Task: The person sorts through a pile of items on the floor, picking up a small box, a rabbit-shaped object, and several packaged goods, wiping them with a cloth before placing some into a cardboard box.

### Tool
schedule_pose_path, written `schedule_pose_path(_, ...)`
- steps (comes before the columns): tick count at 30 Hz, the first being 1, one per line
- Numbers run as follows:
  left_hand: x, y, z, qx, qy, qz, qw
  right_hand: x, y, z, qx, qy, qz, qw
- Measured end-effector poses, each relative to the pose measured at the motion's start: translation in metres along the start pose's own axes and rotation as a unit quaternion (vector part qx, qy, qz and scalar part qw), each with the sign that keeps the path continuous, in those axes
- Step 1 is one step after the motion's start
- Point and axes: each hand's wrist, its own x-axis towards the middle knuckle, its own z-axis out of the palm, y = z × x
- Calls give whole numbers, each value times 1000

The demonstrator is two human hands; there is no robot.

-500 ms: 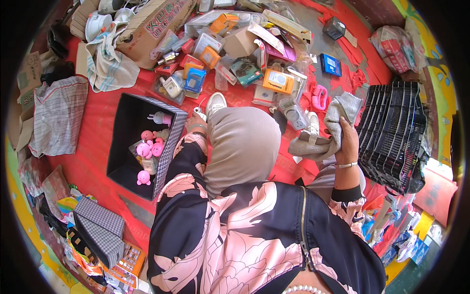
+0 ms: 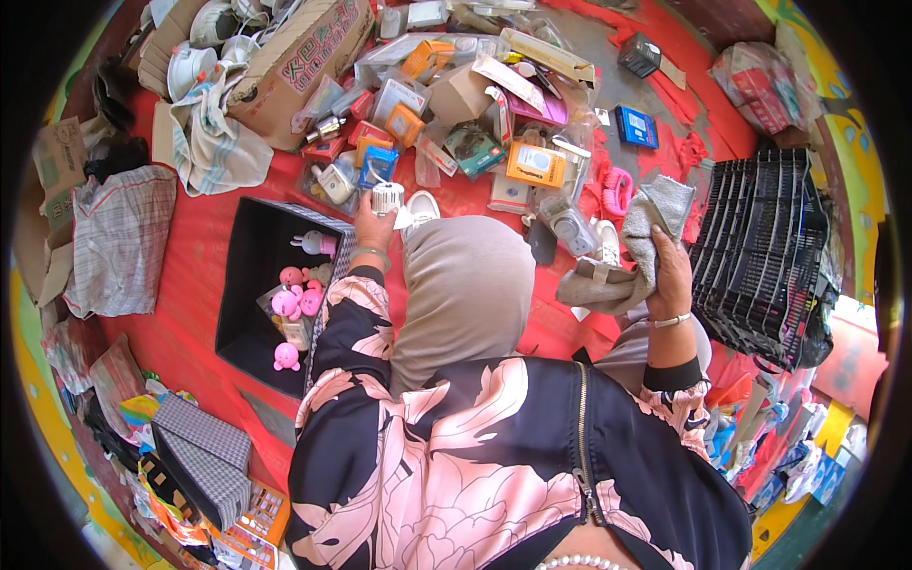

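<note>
My left hand (image 2: 375, 226) is closed around a small white cylindrical thing (image 2: 388, 197) with a white cord or strap on top; its exact kind is not clear. It is up near my white shoe (image 2: 421, 208), just beyond the right side of a black checked storage box (image 2: 252, 313). Inside that box lie several pink animal figures (image 2: 286, 302) and a grey-and-pink rabbit figure (image 2: 314, 243). On the right, my right hand (image 2: 671, 271) grips a grey cloth (image 2: 655, 217) that hangs folded over toward my knee.
Ahead lies a heap of boxed and bagged small goods, among them an orange-and-white box (image 2: 537, 163). A blue box (image 2: 636, 126) sits apart from it. Black plastic crates (image 2: 760, 252) stand at the right. At the left are a cardboard box (image 2: 299, 71) and a checked bag (image 2: 123, 242).
My left hand has risen and moved slightly forward with the white thing, which now shows more fully. My right hand keeps hold of the cloth almost in place. The whole view has shifted slightly.
</note>
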Motion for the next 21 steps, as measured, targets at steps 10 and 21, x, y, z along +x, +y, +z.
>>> schedule_pose_path(10, 37, 182, -35, -483, -112, 50, 867, -11, -10, 3, 63, -34, -13, 997)
schedule_pose_path(21, 48, 261, -91, -663, -268, -204, 668, -14, -16, -1, 112, -86, -57, 988)
